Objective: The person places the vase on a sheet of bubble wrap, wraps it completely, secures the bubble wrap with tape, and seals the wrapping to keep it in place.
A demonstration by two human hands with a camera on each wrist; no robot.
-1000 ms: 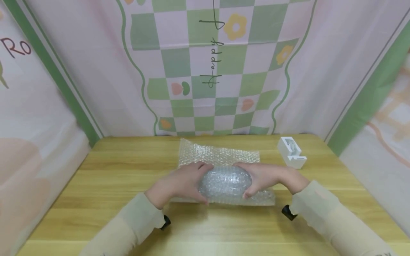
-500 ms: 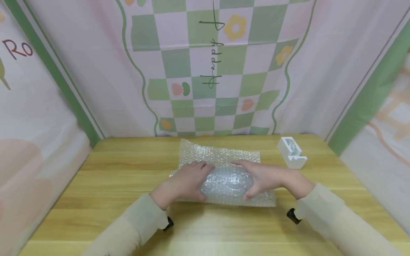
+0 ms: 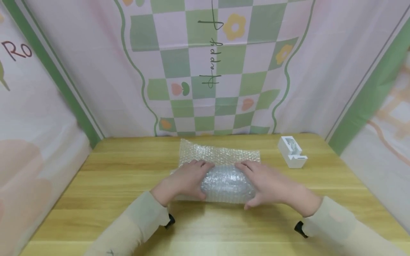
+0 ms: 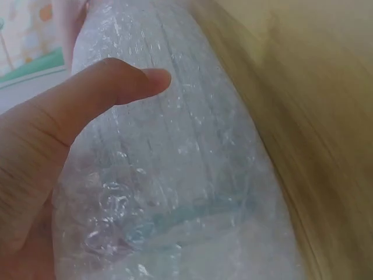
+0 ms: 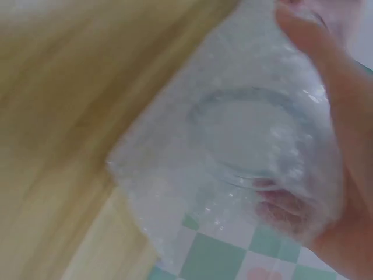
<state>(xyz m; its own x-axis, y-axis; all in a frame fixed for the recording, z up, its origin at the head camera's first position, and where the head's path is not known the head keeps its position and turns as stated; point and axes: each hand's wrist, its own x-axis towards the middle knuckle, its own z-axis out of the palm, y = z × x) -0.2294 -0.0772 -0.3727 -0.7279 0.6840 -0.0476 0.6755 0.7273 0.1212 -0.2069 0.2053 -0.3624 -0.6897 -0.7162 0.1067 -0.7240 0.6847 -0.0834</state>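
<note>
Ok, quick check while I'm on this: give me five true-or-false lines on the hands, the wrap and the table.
1. The left hand grips the bubble wrap. True.
2. The right hand is on the tape dispenser. False: it holds the other end of the wrapped bundle.
3. A round rim shows through the bubble wrap in the right wrist view. True.
4. The tape dispenser stands to the left of the bubble wrap. False: it stands on the right side of the table.
5. Part of the bubble wrap lies flat beyond the hands. True.
</note>
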